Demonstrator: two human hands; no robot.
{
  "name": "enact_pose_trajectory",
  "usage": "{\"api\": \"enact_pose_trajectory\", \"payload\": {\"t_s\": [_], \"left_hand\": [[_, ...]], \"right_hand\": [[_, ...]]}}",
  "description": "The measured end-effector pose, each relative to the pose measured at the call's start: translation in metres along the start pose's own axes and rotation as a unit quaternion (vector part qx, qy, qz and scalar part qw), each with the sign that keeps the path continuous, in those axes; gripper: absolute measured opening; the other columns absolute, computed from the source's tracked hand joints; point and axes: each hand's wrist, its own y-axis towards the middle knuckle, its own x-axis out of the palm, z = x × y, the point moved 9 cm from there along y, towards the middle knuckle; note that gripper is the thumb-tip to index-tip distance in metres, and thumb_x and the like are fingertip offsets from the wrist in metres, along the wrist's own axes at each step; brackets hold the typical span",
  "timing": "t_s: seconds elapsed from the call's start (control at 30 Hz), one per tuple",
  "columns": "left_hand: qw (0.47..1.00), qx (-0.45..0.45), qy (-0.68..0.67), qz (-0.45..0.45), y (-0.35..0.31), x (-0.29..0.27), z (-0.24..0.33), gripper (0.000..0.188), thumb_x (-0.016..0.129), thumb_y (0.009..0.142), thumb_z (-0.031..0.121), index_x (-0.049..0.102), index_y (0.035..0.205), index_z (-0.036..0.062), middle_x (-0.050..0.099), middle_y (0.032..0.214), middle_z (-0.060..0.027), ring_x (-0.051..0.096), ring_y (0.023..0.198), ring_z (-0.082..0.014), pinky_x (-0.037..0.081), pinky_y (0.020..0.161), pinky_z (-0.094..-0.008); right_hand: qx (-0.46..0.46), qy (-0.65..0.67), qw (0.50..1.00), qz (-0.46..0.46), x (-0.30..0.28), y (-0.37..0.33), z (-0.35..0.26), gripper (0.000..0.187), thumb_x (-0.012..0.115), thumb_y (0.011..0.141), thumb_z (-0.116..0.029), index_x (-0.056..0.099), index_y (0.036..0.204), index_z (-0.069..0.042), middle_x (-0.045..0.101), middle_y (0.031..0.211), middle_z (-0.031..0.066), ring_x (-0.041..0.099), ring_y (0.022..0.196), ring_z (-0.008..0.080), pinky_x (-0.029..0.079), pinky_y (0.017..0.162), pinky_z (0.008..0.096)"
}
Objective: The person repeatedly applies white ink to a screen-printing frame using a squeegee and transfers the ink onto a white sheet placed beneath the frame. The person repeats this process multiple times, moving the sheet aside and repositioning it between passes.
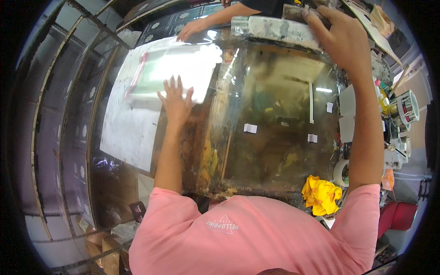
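Observation:
My left hand (176,101) has its fingers spread over the near edge of a glossy sheet (176,68), which is pale green at left and washed out by glare. The sheet lies on a larger white sheet (126,119). At the upper right my right hand (343,39) curls round the end of a paint-stained whitish bar (279,32), by a dark block (298,13); its fingers are partly hidden. Below the bar is a dark, shiny work surface (270,156) with small white tape pieces (250,128) on it.
Another person's hand (187,30) reaches to the sheet's far edge. A crumpled yellow cloth (321,195) lies at the near right, beside a tape roll (341,173). Tubs (404,110) stand at the right. Metal racks (64,114) line the left.

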Motion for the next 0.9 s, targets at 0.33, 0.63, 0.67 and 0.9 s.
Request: {"api": "enact_pose_trajectory", "payload": {"t_s": [0.33, 0.63, 0.67, 0.9], "left_hand": [[0.976, -0.13, -0.055, -0.168, 0.012, 0.01, -0.014, 0.054, 0.035, 0.115, 0.038, 0.063, 0.148, 0.0051, 0.061, 0.152, -0.0166, 0.049, 0.148, -0.0358, 0.005, 0.127, -0.0725], [0.965, 0.11, -0.087, -0.223, 0.008, -0.023, 0.127, 0.057, 0.035, 0.116, 0.045, 0.07, 0.137, 0.0049, 0.071, 0.136, -0.0206, 0.06, 0.137, -0.0396, 0.021, 0.128, -0.0632], [0.956, 0.109, -0.105, -0.252, -0.005, -0.014, 0.152, 0.058, 0.034, 0.116, 0.047, 0.069, 0.139, 0.0064, 0.071, 0.137, -0.0206, 0.06, 0.137, -0.0395, 0.02, 0.128, -0.0632], [0.924, 0.222, -0.171, -0.261, -0.087, 0.032, 0.318, 0.101, 0.049, 0.091, 0.087, 0.051, 0.16, 0.0125, 0.034, 0.168, -0.0312, 0.028, 0.156, -0.054, 0.006, 0.127, -0.0703]], "right_hand": [[-0.034, 0.009, 0.999, 0.0, 0.003, -0.004, -0.005, 0.054, 0.057, 0.101, -0.056, 0.077, 0.101, -0.005, 0.073, 0.089, 0.0185, 0.07, 0.087, 0.043, 0.052, 0.079, 0.0512], [-0.05, -0.007, 0.996, 0.07, -0.017, -0.006, -0.018, 0.05, 0.065, 0.093, -0.047, 0.073, 0.076, 0.0, 0.071, 0.075, 0.0235, 0.072, 0.078, 0.0416, 0.054, 0.075, 0.0535], [-0.05, -0.011, 0.996, 0.07, -0.017, -0.006, -0.018, 0.052, 0.063, 0.094, -0.048, 0.075, 0.077, 0.0, 0.071, 0.076, 0.0237, 0.072, 0.079, 0.0417, 0.054, 0.078, 0.0542], [-0.049, -0.008, 0.998, 0.033, -0.009, -0.002, -0.01, 0.057, 0.057, 0.096, -0.05, 0.074, 0.078, 0.001, 0.072, 0.077, 0.0249, 0.073, 0.08, 0.0418, 0.054, 0.08, 0.0541]]}}
